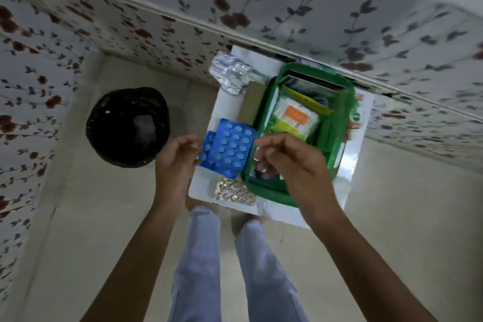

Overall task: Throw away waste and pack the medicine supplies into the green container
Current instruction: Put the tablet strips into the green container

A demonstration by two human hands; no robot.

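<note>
Your left hand [174, 162] pinches the edge of the blue blister packs [226, 151], which lie just left of the green container [271, 191]. Your right hand [290, 162] hangs over the container's near end, fingers curled; whether it grips anything, you cannot tell.

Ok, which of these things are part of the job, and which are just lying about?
Job: green container; blue blister packs; silver blister packs; gold blister strip; black-lined bin; brown card, maybe waste.
Lying about: white table; floral wall.
</note>
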